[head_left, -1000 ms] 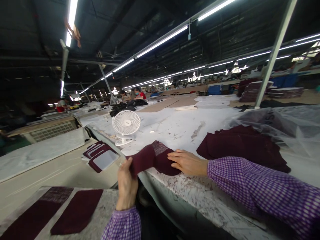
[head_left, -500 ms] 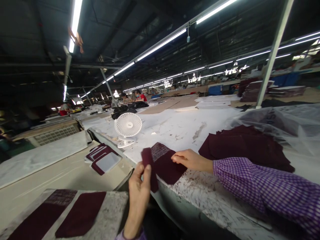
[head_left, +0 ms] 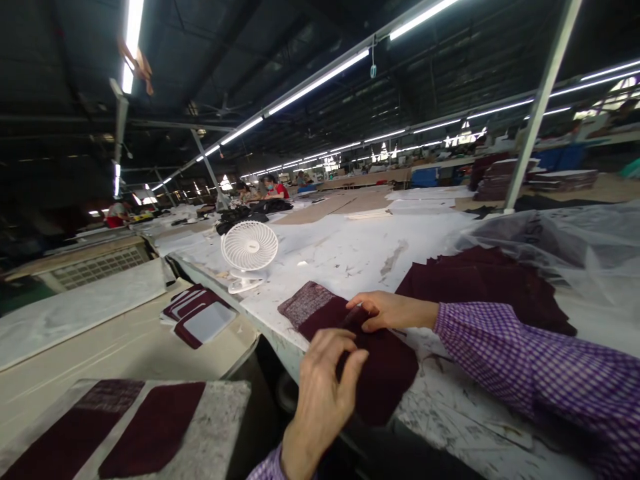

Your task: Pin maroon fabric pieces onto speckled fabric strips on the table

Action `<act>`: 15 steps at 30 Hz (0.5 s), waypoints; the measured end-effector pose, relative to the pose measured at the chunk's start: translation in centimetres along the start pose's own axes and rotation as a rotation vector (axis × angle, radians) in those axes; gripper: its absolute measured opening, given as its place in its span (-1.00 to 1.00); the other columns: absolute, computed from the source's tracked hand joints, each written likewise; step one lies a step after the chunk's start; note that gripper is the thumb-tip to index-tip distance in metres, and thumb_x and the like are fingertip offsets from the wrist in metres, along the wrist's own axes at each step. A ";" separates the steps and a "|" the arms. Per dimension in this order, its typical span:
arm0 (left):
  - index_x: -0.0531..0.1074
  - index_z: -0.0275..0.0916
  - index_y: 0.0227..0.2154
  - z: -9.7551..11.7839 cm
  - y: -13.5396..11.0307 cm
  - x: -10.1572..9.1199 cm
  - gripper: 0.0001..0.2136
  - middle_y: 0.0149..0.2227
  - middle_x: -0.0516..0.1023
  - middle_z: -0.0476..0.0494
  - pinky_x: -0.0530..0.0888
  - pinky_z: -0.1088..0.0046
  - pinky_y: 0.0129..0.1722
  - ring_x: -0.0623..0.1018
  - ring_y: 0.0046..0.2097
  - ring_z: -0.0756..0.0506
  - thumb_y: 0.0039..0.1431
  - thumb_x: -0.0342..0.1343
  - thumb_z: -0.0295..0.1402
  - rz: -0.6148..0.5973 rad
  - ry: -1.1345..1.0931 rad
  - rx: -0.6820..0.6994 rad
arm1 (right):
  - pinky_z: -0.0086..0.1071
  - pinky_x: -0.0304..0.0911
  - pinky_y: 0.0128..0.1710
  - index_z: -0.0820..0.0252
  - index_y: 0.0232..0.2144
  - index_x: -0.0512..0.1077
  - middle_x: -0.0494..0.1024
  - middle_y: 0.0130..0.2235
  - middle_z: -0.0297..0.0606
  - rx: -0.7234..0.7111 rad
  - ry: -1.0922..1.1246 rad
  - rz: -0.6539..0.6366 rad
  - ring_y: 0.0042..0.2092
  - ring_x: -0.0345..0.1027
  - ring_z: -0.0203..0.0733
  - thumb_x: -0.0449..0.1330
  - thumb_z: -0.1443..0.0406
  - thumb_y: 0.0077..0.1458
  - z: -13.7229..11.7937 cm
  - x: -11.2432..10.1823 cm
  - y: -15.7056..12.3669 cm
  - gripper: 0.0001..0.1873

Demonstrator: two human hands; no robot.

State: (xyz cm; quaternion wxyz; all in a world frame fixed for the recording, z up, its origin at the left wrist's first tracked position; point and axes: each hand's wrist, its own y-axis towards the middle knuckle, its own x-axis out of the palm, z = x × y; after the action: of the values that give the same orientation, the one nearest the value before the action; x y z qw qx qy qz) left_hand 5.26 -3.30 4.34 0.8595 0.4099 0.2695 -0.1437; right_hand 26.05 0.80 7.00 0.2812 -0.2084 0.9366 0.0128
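My right hand [head_left: 387, 311] pinches the edge of a maroon fabric piece [head_left: 383, 380] between thumb and fingers. This piece hangs partly over the table's front edge. Beneath and behind it lies another maroon piece with a speckled grey-white band [head_left: 306, 305]. My left hand [head_left: 327, 380] is at the left side of the front piece, its fingers bent over the cloth and its thumb apart from them. To the right of my right hand, a pile of maroon fabric pieces [head_left: 490, 283] lies partly under clear plastic sheeting [head_left: 560, 233].
A white fan [head_left: 250, 248] stands on the white-covered table [head_left: 345, 247]. Lower left, a board [head_left: 220, 417] bears two maroon pieces. Maroon-edged pale panels [head_left: 207, 323] lie on the beige surface. A slanted metal post [head_left: 543, 107] rises at right; people sit farther back.
My left hand has moved right, from the table's edge to beside my right hand. The maroon piece it held upright now lies spread to the right, over the banded piece.
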 end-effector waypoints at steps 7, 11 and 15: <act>0.48 -0.22 -0.17 -3.9 5.2 1.8 -0.78 -0.25 0.56 -0.13 0.42 0.38 -0.20 0.52 -0.23 -0.10 0.14 0.06 -0.33 -0.133 0.137 -0.367 | -0.43 0.23 -0.42 0.31 -0.01 0.24 0.47 -0.38 -0.34 0.010 0.099 -0.013 -0.39 0.36 -0.27 0.17 0.38 -0.12 1.0 -0.6 0.1 -0.46; 0.54 -0.14 -0.29 -3.8 5.9 3.6 -0.81 -0.28 0.54 -0.06 0.37 0.47 -0.23 0.49 -0.22 -0.05 0.14 0.03 -0.45 -0.253 0.307 -0.243 | -0.43 0.18 -0.46 0.32 -0.07 0.34 0.48 -0.48 -0.33 0.022 -0.294 0.069 -0.47 0.34 -0.25 0.17 0.33 -0.07 1.8 -1.8 0.0 -0.55; 0.53 -0.13 -0.28 -3.6 5.3 4.3 -0.77 -0.32 0.49 -0.06 0.34 0.51 -0.30 0.45 -0.24 -0.03 0.19 -0.04 -0.46 -0.261 0.433 -0.133 | -0.40 0.20 -0.34 0.29 -0.20 0.46 0.52 -0.48 -0.27 -0.069 -0.584 0.164 -0.41 0.39 -0.22 0.04 0.38 0.04 2.5 -2.9 0.0 -0.72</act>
State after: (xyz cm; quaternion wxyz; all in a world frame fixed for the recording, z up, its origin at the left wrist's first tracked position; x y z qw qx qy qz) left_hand 9.96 2.66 3.30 0.7811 0.3354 0.5066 -0.1440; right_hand 29.52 2.26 6.42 0.5295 -0.1291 0.8288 0.1267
